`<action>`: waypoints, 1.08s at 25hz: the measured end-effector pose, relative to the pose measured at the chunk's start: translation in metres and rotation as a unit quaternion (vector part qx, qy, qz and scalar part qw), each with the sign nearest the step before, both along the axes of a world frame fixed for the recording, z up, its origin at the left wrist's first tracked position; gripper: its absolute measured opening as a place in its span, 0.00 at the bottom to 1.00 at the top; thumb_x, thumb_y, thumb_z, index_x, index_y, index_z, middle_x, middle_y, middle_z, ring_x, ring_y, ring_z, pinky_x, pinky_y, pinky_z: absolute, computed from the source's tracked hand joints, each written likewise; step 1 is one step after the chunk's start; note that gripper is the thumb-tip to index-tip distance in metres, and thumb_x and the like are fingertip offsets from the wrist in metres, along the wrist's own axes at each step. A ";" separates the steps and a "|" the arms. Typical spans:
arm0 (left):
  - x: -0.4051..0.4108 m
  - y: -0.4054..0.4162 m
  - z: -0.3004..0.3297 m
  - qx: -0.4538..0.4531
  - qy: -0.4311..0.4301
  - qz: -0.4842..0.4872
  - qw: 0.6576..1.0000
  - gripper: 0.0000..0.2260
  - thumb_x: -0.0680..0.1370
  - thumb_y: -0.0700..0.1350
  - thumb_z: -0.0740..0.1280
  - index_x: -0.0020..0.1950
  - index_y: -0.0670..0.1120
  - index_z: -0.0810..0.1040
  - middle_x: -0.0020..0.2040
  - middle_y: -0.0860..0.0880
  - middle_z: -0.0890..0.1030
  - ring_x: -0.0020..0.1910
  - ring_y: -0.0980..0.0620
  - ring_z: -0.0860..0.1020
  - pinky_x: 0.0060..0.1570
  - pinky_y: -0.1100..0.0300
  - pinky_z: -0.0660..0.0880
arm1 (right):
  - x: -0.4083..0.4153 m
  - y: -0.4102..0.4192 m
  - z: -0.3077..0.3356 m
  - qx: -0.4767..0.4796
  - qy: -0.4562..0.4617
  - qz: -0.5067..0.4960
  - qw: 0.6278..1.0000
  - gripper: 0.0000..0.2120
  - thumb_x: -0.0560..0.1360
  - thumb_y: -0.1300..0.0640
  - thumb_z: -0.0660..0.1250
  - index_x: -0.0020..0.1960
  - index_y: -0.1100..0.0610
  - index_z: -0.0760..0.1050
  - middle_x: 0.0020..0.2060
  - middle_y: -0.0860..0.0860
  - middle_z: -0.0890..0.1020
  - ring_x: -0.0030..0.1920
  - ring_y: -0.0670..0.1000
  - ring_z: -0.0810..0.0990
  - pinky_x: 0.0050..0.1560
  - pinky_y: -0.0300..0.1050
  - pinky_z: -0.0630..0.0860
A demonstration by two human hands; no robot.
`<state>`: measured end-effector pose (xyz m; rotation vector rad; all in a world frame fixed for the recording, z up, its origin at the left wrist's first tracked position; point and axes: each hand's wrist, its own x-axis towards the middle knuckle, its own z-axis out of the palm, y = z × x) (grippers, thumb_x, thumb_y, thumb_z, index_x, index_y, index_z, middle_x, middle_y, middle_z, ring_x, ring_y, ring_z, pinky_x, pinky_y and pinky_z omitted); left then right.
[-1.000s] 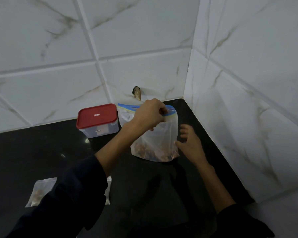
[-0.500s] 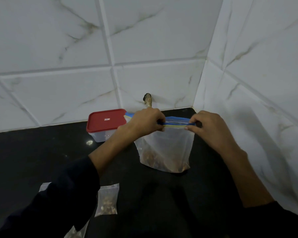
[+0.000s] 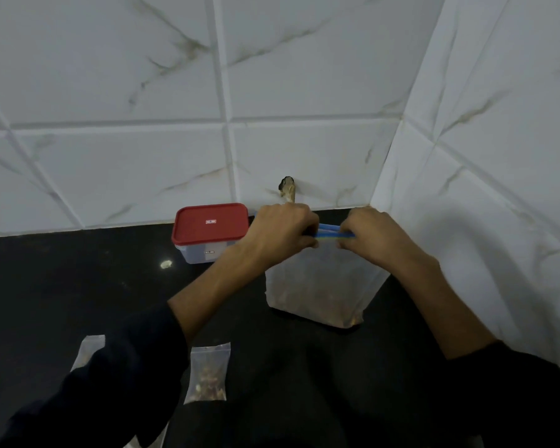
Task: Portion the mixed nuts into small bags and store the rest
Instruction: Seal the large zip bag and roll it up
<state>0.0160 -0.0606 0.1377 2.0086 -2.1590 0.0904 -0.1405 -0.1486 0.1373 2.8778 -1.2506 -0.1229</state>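
Two forearms reach from the bottom of the frame toward its centre, both in dark sleeves pushed back from the wrists. The left arm comes up from the lower left on a diagonal; the right arm comes in from the lower right, and the two meet just right of centre. The left hand (image 3: 283, 229) is curled, knuckles up, its fingers pinching the blue zip strip (image 3: 332, 233) at the top of the large clear bag (image 3: 317, 292). The right hand (image 3: 374, 234) is curled the same way and pinches the same strip from the right, so only a short stretch of blue shows between the two hands. Whether the strip is pressed fully closed cannot be told.

One large bag stands upright on the black countertop (image 3: 62, 286), right of centre and close to the corner where the two tiled walls (image 3: 110, 92) meet; brown mixed nuts (image 3: 320, 302) fill its bottom part. One container with a red lid (image 3: 211, 224) sits just left of the left hand, against the back wall. Two small bags lie flat in the lower left: one small bag (image 3: 209, 373) with nuts inside is in plain view between the arms, and the second small bag (image 3: 89, 349) is partly hidden under the left sleeve. One small pale crumb (image 3: 166, 263) lies on the counter left of the container. One dark stub (image 3: 286, 189) sticks out of the back wall just above the hands.
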 end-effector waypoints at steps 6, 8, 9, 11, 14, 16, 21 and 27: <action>0.047 0.017 0.001 0.046 -0.059 0.067 0.995 0.14 0.76 0.52 0.69 0.60 0.49 0.78 0.61 0.48 0.69 0.53 0.51 0.72 0.43 0.59 0.69 | -0.025 0.001 0.003 -0.017 -0.026 -0.002 1.000 0.13 0.76 0.50 0.67 0.57 0.55 0.81 0.50 0.54 0.78 0.52 0.53 0.73 0.49 0.45 0.69; 0.044 0.015 0.000 0.013 -0.045 0.059 0.997 0.12 0.77 0.50 0.68 0.58 0.49 0.78 0.60 0.48 0.72 0.55 0.51 0.72 0.43 0.59 0.69 | -0.014 0.006 0.007 0.002 -0.038 0.023 0.999 0.14 0.75 0.50 0.67 0.58 0.54 0.81 0.52 0.53 0.79 0.53 0.52 0.73 0.50 0.46 0.71; 0.039 0.014 0.000 0.000 -0.035 0.054 0.998 0.11 0.77 0.49 0.67 0.58 0.48 0.79 0.59 0.48 0.73 0.55 0.51 0.72 0.43 0.59 0.69 | -0.005 0.010 0.010 0.016 -0.047 0.042 0.998 0.15 0.75 0.49 0.67 0.59 0.54 0.80 0.53 0.53 0.79 0.53 0.53 0.74 0.52 0.47 0.72; 0.029 0.012 -0.002 -0.032 -0.014 0.045 0.998 0.09 0.77 0.47 0.67 0.56 0.46 0.79 0.56 0.48 0.76 0.53 0.50 0.73 0.43 0.56 0.71 | 0.016 0.016 0.011 0.041 -0.055 0.084 0.994 0.19 0.75 0.47 0.67 0.62 0.55 0.78 0.55 0.54 0.79 0.55 0.54 0.75 0.55 0.51 0.73; 0.024 0.014 -0.007 -0.117 0.108 0.007 0.987 0.07 0.75 0.42 0.70 0.52 0.42 0.79 0.52 0.46 0.76 0.47 0.50 0.75 0.42 0.54 0.75 | 0.041 0.026 0.009 0.082 -0.087 0.090 0.989 0.21 0.75 0.46 0.68 0.62 0.58 0.76 0.54 0.55 0.79 0.53 0.54 0.76 0.55 0.51 0.74; 0.032 0.019 -0.019 -0.179 0.251 0.006 0.951 0.09 0.73 0.37 0.70 0.53 0.43 0.78 0.51 0.48 0.76 0.44 0.53 0.77 0.42 0.61 0.77 | 0.044 0.025 0.006 0.087 -0.134 0.101 0.982 0.16 0.76 0.49 0.67 0.55 0.60 0.78 0.50 0.55 0.79 0.48 0.53 0.77 0.51 0.48 0.73; 0.058 0.030 -0.114 -0.052 0.590 0.273 0.758 0.09 0.79 0.40 0.64 0.59 0.45 0.73 0.57 0.44 0.77 0.51 0.49 0.78 0.43 0.60 0.79 | 0.032 0.022 -0.005 0.102 -0.228 0.089 0.964 0.14 0.75 0.52 0.70 0.45 0.64 0.81 0.42 0.57 0.79 0.42 0.57 0.77 0.45 0.50 0.71; 0.046 0.033 -0.193 0.163 0.763 0.390 0.490 0.12 0.78 0.46 0.66 0.58 0.40 0.76 0.54 0.41 0.79 0.49 0.46 0.79 0.45 0.52 0.78 | 0.037 0.032 -0.013 0.102 -0.331 0.067 0.936 0.13 0.75 0.51 0.69 0.45 0.61 0.84 0.38 0.56 0.81 0.39 0.53 0.77 0.42 0.47 0.72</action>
